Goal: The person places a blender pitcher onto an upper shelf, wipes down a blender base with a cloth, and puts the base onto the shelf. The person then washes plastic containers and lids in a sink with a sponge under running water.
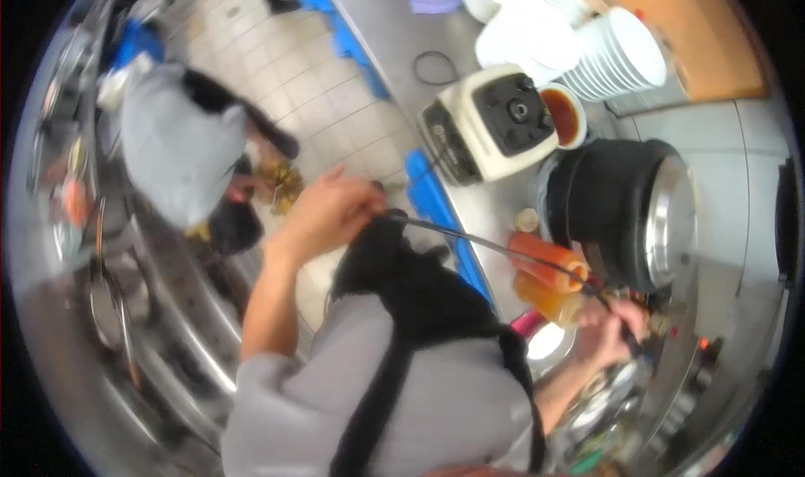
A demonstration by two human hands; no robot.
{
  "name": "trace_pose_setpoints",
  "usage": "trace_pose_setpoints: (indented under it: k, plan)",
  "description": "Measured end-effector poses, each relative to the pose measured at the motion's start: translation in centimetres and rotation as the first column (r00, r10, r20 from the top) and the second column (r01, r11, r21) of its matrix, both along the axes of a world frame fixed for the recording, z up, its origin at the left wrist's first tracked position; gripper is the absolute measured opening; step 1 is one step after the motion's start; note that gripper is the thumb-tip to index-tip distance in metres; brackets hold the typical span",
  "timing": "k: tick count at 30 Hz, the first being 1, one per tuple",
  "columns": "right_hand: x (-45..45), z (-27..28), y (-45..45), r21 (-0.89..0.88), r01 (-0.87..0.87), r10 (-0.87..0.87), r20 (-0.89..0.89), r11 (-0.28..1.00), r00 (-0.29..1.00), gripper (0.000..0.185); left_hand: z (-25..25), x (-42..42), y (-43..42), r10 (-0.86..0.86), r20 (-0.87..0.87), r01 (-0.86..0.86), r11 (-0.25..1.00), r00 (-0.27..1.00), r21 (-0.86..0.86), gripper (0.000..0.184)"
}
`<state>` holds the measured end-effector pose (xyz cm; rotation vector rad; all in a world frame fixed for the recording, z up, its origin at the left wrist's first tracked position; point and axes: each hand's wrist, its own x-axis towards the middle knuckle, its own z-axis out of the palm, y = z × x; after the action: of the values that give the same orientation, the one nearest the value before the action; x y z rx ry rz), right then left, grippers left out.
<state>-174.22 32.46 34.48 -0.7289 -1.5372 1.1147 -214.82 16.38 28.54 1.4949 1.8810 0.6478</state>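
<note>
My right hand (616, 330) is closed around the thicker black end of a long, thin, dark, slightly bent piece (486, 244); whether it is a cord or a rod I cannot tell. This piece runs across in front of my black apron (419, 301). Its far end reaches close to my left hand (335, 204), whose fingers are curled; what they hold, if anything, is hidden. Below the dark piece, near my right hand, lie an orange-red bottle (545, 260) and a yellow-orange bottle (545, 298). A cream blender base (490, 125) without its jug rests on the steel counter (503, 200).
Stacked white bowls (616, 57), a bowl of reddish-brown liquid (562, 116) and a black pot with a steel lid (620, 213) crowd the counter. Blue edging (440, 200) lines its side. Across the tiled floor (319, 99) a person in grey (180, 141) bends over.
</note>
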Motion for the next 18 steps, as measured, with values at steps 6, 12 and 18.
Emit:
trace_pose_setpoints:
  k: [6, 12, 18]
  plan:
    - [-16.1, -3.2, -0.4, -0.182, -0.207, 0.243, 0.202, 0.961, 0.949, 0.027, -0.4, -4.8, 3.0, 0.001, 0.773, 0.177, 0.973, 0.634, -0.147, 0.024]
    - [-24.3, -2.9, 0.4, -0.042, -0.349, 0.3, 0.613, 0.936, 0.731, 0.052, -7.5, -9.7, 6.6, 0.244, 0.969, -0.427, 0.872, -0.047, -0.24, 0.058]
    - [-19.1, -8.1, 3.0, -0.222, 0.07, 0.022, 0.389, 0.972, 0.921, 0.059, -7.2, -11.9, 10.9, 0.365, 0.928, -0.576, 0.743, -0.079, -0.341, 0.051]
